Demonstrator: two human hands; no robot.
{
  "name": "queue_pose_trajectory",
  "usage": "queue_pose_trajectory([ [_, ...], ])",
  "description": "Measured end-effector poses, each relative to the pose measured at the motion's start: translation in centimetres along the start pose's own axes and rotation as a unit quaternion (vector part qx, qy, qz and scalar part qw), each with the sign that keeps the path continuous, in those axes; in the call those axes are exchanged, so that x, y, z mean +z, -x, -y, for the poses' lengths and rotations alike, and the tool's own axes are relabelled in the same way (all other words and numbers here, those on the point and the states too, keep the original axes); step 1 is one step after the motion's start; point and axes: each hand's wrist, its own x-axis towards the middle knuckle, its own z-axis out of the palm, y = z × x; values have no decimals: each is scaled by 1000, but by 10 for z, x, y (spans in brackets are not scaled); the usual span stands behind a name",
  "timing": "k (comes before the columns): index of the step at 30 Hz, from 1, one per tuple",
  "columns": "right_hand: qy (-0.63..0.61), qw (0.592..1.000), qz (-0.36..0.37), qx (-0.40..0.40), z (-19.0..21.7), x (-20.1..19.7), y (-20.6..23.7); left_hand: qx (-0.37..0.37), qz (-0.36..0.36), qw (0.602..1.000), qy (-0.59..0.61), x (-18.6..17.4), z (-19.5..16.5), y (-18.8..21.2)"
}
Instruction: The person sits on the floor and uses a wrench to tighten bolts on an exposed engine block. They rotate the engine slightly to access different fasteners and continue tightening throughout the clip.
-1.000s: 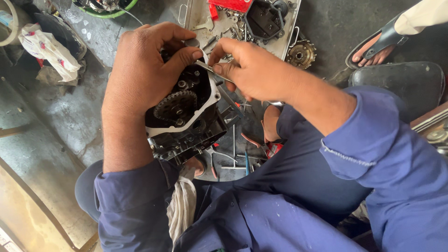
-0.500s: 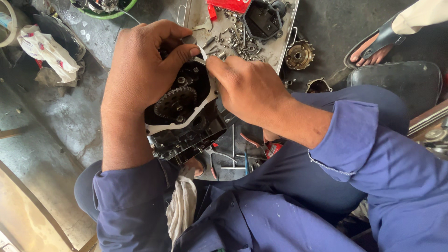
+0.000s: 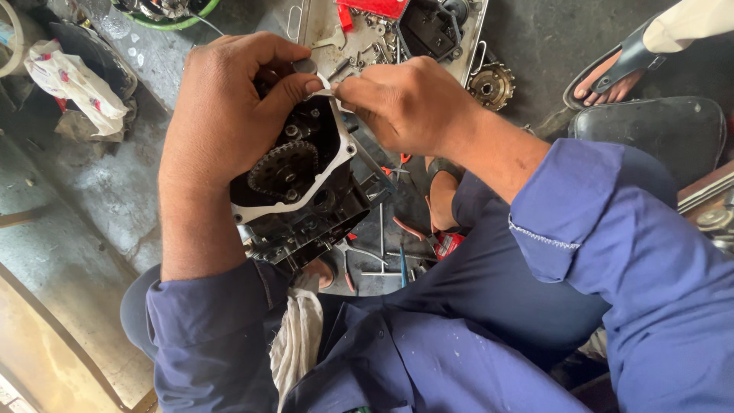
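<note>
A black engine case (image 3: 306, 199) with a pale gasket rim and a toothed gear (image 3: 284, 170) inside sits tilted between my knees. My left hand (image 3: 229, 107) wraps over its top edge, thumb and fingers pressed at the rim. My right hand (image 3: 405, 103) meets it from the right, fingers pinched on a thin pale gasket strip (image 3: 327, 90) at the case's upper corner. Both forearms wear blue sleeves.
A metal tray (image 3: 359, 38) of bolts and small parts lies beyond the case, a round gear (image 3: 491, 86) beside it. Pliers and screwdrivers (image 3: 382, 252) lie on the floor under the case. A white rag (image 3: 297, 336) rests on my lap. Another person's sandalled foot (image 3: 612, 65) is at the upper right.
My right hand has slid left along the case's upper edge to meet my left thumb. The thin tool it held a second ago is no longer visible.
</note>
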Motion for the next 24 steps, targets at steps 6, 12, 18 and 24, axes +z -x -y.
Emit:
queue_pose_trajectory([
  [6, 25, 998, 28, -49, -20, -6, -5, -30, 12, 999, 10, 3, -3, -3],
  [12, 22, 999, -8, -49, -23, -5, -8, -7, 3, 1000, -24, 4, -2, -3],
  [18, 25, 998, -1, -50, -18, -5, -5, -15, 5, 1000, -11, 4, -2, -3],
  [24, 32, 999, 9, -36, -14, -4, -3, -39, 14, 999, 7, 5, -3, -4],
])
